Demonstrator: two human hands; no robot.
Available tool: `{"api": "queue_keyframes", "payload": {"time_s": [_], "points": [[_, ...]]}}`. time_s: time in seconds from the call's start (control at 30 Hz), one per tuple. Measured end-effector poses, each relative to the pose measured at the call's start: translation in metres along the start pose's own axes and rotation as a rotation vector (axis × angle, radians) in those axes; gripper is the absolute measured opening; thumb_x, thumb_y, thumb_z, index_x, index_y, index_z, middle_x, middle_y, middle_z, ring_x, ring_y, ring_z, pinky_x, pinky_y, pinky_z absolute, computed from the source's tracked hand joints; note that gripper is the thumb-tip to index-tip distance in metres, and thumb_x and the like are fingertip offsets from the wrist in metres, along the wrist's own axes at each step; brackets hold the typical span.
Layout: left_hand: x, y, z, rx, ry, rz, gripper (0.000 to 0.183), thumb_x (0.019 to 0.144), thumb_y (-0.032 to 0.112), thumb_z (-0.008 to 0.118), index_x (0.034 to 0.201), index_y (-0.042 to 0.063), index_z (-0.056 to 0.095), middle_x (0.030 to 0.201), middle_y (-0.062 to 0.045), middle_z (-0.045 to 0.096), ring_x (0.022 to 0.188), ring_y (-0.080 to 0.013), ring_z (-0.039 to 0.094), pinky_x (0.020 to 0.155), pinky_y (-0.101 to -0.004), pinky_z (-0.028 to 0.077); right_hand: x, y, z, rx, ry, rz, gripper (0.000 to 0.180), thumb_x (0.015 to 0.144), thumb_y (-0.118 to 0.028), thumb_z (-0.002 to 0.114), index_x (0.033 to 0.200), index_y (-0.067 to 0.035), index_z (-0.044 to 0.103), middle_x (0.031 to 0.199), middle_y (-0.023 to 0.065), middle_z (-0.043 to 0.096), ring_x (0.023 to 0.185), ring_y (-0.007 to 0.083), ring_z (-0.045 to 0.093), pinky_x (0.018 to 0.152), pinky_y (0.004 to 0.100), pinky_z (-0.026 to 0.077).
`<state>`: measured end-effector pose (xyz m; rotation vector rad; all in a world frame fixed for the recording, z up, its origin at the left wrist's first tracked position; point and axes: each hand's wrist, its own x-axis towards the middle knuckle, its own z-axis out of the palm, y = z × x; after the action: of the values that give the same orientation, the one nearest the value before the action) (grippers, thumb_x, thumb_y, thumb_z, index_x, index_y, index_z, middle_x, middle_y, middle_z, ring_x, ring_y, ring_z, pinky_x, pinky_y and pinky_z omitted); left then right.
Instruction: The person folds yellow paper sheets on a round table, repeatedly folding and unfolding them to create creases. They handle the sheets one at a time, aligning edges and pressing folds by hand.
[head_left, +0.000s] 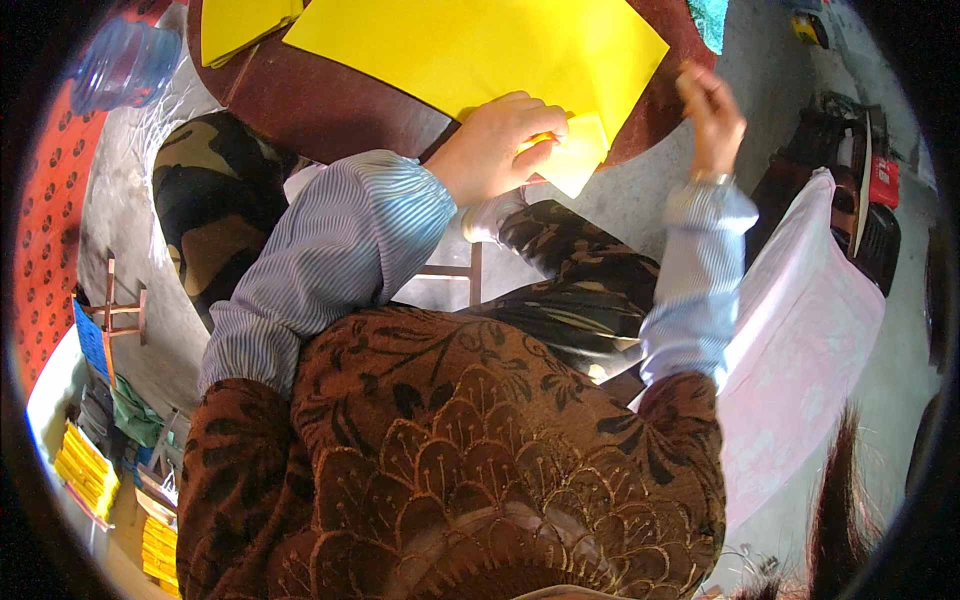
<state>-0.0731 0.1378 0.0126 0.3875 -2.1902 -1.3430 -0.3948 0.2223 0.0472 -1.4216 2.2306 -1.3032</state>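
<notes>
A large yellow sheet of paper (480, 52) lies on a dark red tabletop (322, 112), and its near corner hangs past the table's edge. My left hand (510, 142) grips a folded or curled part of the paper at that corner, thumb below and fingers above. A paler yellow flap (577, 154) sticks out to the right of these fingers. My right hand (709, 112) is raised off the table's right side, apart from the paper. Its fingers are bent close together and slightly blurred; whether they hold anything small cannot be seen.
More yellow sheets (244, 26) lie stacked at the table's far left. A blue plastic water bottle (127, 64) stands beyond them. Pink patterned cloth (802, 337) hangs at my right. Yellow bundles (86, 469) are at the lower left, near a small wooden stool frame (112, 315).
</notes>
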Motion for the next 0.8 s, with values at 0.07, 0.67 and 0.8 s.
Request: {"api": "queue_keyframes", "payload": {"time_s": [0.07, 0.67, 0.8], "points": [[0.002, 0.004, 0.002, 0.008, 0.024, -0.003, 0.013, 0.099, 0.015, 0.060, 0.106, 0.004, 0.061, 0.095, -0.016, 0.064, 0.088, -0.0361, 0.063, 0.078, -0.0436, 0.052, 0.064, 0.037, -0.008, -0.222, 0.162, -0.078, 0.032, 0.093, -0.020, 0.080, 0.124, -0.012, 0.077, 0.096, 0.0027, 0.078, 0.081, 0.0102, 0.069, 0.076, 0.0261, 0.057], [-0.002, 0.011, 0.003, 0.048, 0.054, -0.037, 0.016, 0.094, 0.006, 0.057, 0.107, 0.005, 0.067, 0.099, -0.016, 0.067, 0.095, -0.0369, 0.064, 0.083, -0.0420, 0.054, 0.139, 0.066, 0.011, -0.235, 0.354, -0.013, 0.023, 0.091, -0.036, 0.071, 0.101, -0.017, 0.080, 0.110, 0.0099, 0.074, 0.102, 0.0378, 0.069, 0.089, 0.0468, 0.056], [-0.001, 0.001, 0.003, -0.042, 0.030, 0.022, 0.016, 0.090, 0.003, 0.059, 0.099, 0.007, 0.071, 0.099, -0.012, 0.070, 0.094, -0.0332, 0.065, 0.085, -0.0400, 0.054, 0.002, 0.001, 0.007, 0.263, 0.096, -0.125, 0.020, 0.088, -0.005, 0.081, 0.107, -0.010, 0.076, 0.099, 0.0049, 0.073, 0.084, 0.0128, 0.068, 0.077, 0.0288, 0.057]]}}
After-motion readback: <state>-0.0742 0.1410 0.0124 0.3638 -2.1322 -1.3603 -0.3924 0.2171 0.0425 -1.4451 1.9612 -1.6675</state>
